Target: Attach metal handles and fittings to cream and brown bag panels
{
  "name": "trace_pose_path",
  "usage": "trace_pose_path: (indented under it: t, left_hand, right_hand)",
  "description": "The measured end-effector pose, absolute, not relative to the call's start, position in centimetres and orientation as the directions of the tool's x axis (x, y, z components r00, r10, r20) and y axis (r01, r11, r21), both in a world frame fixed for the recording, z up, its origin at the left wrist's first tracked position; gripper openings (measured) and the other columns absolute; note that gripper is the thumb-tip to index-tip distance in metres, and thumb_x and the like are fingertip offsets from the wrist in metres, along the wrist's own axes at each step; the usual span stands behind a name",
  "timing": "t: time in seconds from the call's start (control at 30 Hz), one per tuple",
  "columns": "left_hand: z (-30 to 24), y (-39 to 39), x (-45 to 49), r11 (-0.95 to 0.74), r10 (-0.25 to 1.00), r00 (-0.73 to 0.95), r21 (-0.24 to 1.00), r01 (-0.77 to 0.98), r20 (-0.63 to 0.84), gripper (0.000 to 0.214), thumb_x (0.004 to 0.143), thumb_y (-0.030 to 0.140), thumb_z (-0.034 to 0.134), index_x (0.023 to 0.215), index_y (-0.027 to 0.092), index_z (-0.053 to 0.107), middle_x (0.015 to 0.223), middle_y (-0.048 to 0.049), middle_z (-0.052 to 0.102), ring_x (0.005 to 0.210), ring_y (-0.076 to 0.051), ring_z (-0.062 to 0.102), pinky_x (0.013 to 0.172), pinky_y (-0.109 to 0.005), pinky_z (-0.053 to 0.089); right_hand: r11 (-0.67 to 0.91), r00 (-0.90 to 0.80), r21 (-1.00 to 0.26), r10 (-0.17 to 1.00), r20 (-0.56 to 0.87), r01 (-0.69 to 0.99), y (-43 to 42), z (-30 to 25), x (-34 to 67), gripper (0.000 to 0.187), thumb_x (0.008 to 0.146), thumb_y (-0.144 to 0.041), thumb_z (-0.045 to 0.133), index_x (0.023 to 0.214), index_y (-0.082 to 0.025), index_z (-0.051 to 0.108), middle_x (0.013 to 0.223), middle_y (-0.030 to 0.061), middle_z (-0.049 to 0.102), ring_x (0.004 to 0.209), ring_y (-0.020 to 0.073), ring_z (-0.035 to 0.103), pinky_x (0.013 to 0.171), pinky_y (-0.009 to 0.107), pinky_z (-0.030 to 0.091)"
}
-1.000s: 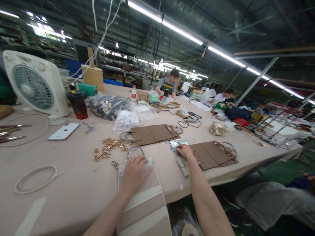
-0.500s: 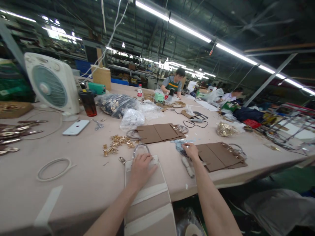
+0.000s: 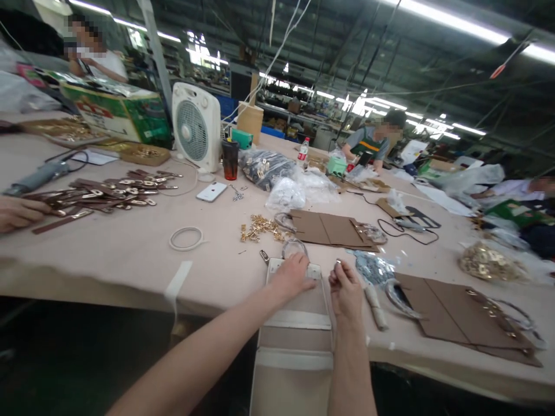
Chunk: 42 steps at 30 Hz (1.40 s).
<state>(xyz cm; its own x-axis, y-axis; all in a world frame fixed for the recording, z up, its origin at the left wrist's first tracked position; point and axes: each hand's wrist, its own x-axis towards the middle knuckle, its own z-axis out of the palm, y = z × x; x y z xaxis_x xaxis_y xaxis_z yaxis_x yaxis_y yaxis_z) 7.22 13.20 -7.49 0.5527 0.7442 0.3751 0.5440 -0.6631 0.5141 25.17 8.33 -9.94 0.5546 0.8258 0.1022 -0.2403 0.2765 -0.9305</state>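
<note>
Item: beige bag panel (image 3: 299, 323), one, with white band trim and a clear loop handle (image 3: 293, 247) at its far end; it is lying on the near edge of the surface (image 3: 130, 248) and hanging over toward the person. The left hand (image 3: 291, 276) is pressing flat on its top, fingers spread, gripping nothing. The right hand (image 3: 346, 288) is pinching a small metal fitting (image 3: 337, 264) between fingertips, just above the panel's right corner.

Handling, as judged: the panel is looking light, stiff enough to keep flat yet bending at the surface edge; best held down by the palm near the top. The fitting is tiny and likely slippery, needing a fingertip pinch.

Also counted: brown panels, two lots (image 3: 332, 229) (image 3: 463, 315); gold fittings (image 3: 260, 226), one loose heap, too many to count; phone (image 3: 211, 191), one; fan (image 3: 196, 126), one; white cord ring (image 3: 186, 238), one.
</note>
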Motion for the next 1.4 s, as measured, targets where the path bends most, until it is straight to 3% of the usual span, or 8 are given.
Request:
trace_pose_path:
  t: [0.17, 0.37, 0.6, 0.73, 0.97, 1.23, 1.4]
  left_hand:
    - [-7.1, 13.8, 4.2, -0.741, 0.671, 0.619, 0.406, 0.534, 0.409, 0.039, 0.078, 0.035, 0.088, 0.106, 0.020, 0.065, 0.114, -0.0095, 0.068, 0.111, -0.029, 0.062, 0.093, -0.043, 0.052]
    - [-9.8, 14.1, 2.1, -0.722, 0.687, 0.509, 0.563, 0.403, 0.518, 0.036, 0.083, 0.037, 0.084, 0.114, 0.021, 0.072, 0.123, -0.0075, 0.071, 0.115, -0.026, 0.062, 0.103, -0.044, 0.050]
    - [-10.5, 14.3, 2.2, -0.714, 0.695, 0.470, 0.598, 0.363, 0.545, 0.033, 0.082, 0.036, 0.085, 0.110, 0.022, 0.076, 0.121, -0.0066, 0.073, 0.113, -0.025, 0.064, 0.103, -0.042, 0.052]
    - [-10.1, 14.3, 2.2, -0.715, 0.695, 0.483, 0.585, 0.384, 0.533, 0.040, 0.081, 0.037, 0.086, 0.116, 0.021, 0.075, 0.121, -0.0077, 0.073, 0.113, -0.026, 0.063, 0.104, -0.044, 0.052]
    - [-10.0, 14.4, 2.6, -0.708, 0.702, 0.490, 0.582, 0.401, 0.516, 0.038, 0.083, 0.033, 0.084, 0.118, 0.020, 0.075, 0.122, -0.0087, 0.072, 0.113, -0.027, 0.063, 0.104, -0.047, 0.053]
    - [-10.0, 14.4, 2.6, -0.726, 0.685, 0.512, 0.537, 0.429, 0.517, 0.037, 0.086, 0.033, 0.080, 0.120, 0.023, 0.072, 0.123, -0.0072, 0.070, 0.114, -0.026, 0.061, 0.102, -0.045, 0.052]
    - [-8.2, 13.3, 3.7, -0.772, 0.636, 0.610, 0.385, 0.506, 0.473, 0.034, 0.090, 0.025, 0.071, 0.123, 0.024, 0.069, 0.131, -0.0070, 0.067, 0.125, -0.029, 0.055, 0.105, -0.047, 0.047]
  right_hand:
    - [0.203, 0.575, -0.964, 0.815, 0.069, -0.173, 8.7, -11.5, 22.0, 0.044, 0.072, -0.047, 0.087, 0.104, -0.020, 0.074, 0.075, -0.0032, 0.063, 0.063, 0.0096, 0.050, 0.057, 0.021, 0.041]
    - [0.216, 0.563, -0.976, 0.808, 0.174, -0.009, 8.0, -11.2, 22.0, 0.043, 0.082, -0.052, 0.079, 0.106, -0.018, 0.072, 0.070, -0.0017, 0.064, 0.064, 0.0124, 0.055, 0.061, 0.025, 0.045]
    - [0.182, 0.343, -0.947, 0.900, 0.269, 0.264, 6.9, -10.3, 20.1, 0.032, 0.092, -0.048, 0.069, 0.106, -0.020, 0.072, 0.080, 0.0015, 0.069, 0.069, 0.0147, 0.061, 0.066, 0.028, 0.049]
    - [0.162, 0.487, -0.963, 0.837, 0.250, 0.215, 7.1, -10.1, 20.4, 0.035, 0.091, -0.051, 0.070, 0.105, -0.018, 0.070, 0.079, 0.0028, 0.070, 0.069, 0.0163, 0.063, 0.067, 0.029, 0.052]
    - [0.174, 0.693, -0.978, 0.691, 0.203, 0.113, 7.7, -11.1, 22.0, 0.037, 0.086, -0.052, 0.072, 0.099, -0.018, 0.066, 0.070, -0.0004, 0.066, 0.059, 0.0132, 0.055, 0.059, 0.026, 0.045]
    - [0.061, 0.562, -0.991, 0.819, 0.116, 0.115, 7.9, -11.7, 23.4, 0.038, 0.083, -0.052, 0.073, 0.100, -0.017, 0.073, 0.070, -0.0015, 0.059, 0.065, 0.0142, 0.050, 0.062, 0.027, 0.040]
    - [0.044, 0.470, -0.990, 0.877, 0.103, 0.135, 7.6, -11.7, 24.2, 0.038, 0.085, -0.051, 0.072, 0.102, -0.018, 0.074, 0.068, -0.0024, 0.056, 0.066, 0.0144, 0.048, 0.062, 0.027, 0.038]
